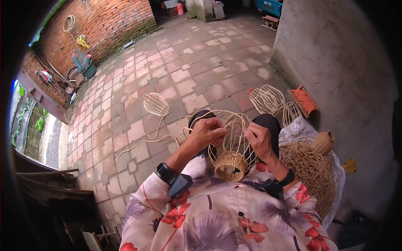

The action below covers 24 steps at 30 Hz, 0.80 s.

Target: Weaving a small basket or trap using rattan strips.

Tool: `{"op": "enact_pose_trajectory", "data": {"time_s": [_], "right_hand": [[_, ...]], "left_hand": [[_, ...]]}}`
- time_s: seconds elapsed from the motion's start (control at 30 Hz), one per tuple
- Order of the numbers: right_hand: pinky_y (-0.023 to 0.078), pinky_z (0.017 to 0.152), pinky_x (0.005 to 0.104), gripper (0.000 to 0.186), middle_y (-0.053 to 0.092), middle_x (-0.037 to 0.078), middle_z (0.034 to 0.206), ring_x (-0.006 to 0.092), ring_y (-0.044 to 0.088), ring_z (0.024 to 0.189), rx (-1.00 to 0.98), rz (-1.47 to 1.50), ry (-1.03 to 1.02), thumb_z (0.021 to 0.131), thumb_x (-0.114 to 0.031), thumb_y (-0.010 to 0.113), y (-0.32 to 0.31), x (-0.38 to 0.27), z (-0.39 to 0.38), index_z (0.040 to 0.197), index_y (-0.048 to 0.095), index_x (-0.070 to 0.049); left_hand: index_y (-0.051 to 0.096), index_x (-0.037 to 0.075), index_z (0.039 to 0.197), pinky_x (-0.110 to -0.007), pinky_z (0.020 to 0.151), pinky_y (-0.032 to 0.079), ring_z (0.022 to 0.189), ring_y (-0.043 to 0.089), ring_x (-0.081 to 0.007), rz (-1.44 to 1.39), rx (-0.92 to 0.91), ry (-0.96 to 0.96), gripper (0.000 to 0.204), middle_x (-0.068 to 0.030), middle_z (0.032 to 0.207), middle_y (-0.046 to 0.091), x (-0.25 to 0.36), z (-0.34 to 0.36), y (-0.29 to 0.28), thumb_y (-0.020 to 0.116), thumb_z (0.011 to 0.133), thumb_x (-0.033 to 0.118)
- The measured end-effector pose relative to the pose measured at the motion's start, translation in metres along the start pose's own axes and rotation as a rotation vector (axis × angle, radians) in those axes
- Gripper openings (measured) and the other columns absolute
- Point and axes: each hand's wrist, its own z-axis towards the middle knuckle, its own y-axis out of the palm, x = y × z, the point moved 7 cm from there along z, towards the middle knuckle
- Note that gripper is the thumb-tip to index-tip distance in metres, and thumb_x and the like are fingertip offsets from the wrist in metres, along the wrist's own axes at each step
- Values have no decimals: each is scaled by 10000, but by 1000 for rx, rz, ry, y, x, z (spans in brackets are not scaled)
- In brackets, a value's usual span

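Note:
Between my knees rests a wire basket frame (238, 144), its near end bound by a thick woven ring (231, 168) of tan cord. My left hand (208, 132) is closed in a pinch on the tan cord (228, 125) at the far part of the frame. On the frame's right side my right hand (258, 139) is also closed, thumb and fingers pressed together; whether it pinches cord or wire is hidden. A loose length of cord (144, 141) trails across the paving to the left.
A bare wire frame (156, 104) lies on the paving ahead. Several more wire frames (268, 100) lie ahead right, near an orange perforated brick (304, 99). On my right, a white sack (298, 130) bears a heap of cord (307, 171) and a small woven basket (323, 143), beside a concrete wall (335, 62).

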Motion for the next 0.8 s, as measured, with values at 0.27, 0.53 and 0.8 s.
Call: {"op": "enact_pose_trajectory", "data": {"time_s": [0.27,0.53,0.8], "right_hand": [[319,496,344,342,374,121,610,217,364,505,116,69,69,891,-184,595,-7,13,-11,661,460,30],[280,501,312,346,290,68,628,123,285,560,64,124,63,909,-157,557,-3,22,-1,686,383,41],[330,487,359,340,382,142,593,295,384,501,89,98,-27,893,-172,588,0,16,1,655,463,36]], "left_hand": [[620,79,999,-310,556,459,574,583,-151,966,220,261,260,-69,629,601,21,15,22,674,762,172],[539,82,993,-441,595,470,628,611,-336,547,361,65,252,-120,642,589,2,-30,-2,586,747,107],[546,102,1043,-392,545,478,617,610,-244,662,1017,-55,263,-86,732,597,-108,-107,-242,541,783,141]]}}
